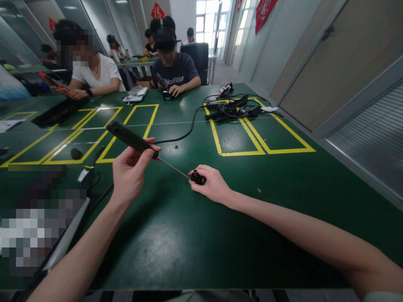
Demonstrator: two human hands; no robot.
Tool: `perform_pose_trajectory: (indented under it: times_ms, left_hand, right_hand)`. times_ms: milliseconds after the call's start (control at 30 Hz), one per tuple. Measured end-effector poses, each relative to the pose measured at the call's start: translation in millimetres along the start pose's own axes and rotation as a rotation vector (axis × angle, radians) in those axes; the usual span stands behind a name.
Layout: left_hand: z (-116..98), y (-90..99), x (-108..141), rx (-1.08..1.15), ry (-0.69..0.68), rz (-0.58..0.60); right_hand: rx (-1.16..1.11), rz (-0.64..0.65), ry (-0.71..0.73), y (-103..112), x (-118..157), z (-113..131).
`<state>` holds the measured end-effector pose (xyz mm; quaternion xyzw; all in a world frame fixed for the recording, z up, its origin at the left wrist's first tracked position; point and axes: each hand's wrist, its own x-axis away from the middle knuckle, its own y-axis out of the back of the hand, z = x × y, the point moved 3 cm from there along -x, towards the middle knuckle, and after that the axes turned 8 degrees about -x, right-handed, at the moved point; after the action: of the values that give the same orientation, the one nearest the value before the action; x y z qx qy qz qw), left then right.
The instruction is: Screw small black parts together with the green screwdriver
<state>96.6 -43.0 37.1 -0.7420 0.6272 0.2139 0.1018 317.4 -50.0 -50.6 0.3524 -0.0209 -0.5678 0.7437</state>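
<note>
My left hand (134,165) is closed around the neck of a screwdriver (130,136) with a thick dark handle. The handle points up and to the left, and the thin metal shaft slants down to the right. Its tip meets a small black part (197,178) with a short round stub on top. My right hand (212,182) pinches that black part between thumb and fingers, just above the green table (239,243). What exactly the part is, I cannot make out.
Black cables and parts (233,110) lie in a heap at the back right, over yellow tape outlines (242,154). A black cable (176,139) runs across the middle. Two people sit across the table, one holding a tool over a small black box (168,95). A blurred-out object stands at left.
</note>
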Motion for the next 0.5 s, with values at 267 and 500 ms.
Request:
perform_pose_trajectory:
  times_ms: [267,500]
  left_hand:
    - [-4.1,-0.9,0.2,-0.001,-0.023,0.014]
    - [-6.7,-6.6,-3.2,-0.043,-0.044,0.048]
  right_hand:
    - [0.006,-0.003,-0.007,0.8,-0.2,0.8]
    - [0.014,-0.004,-0.007,-0.1,-0.1,-0.2]
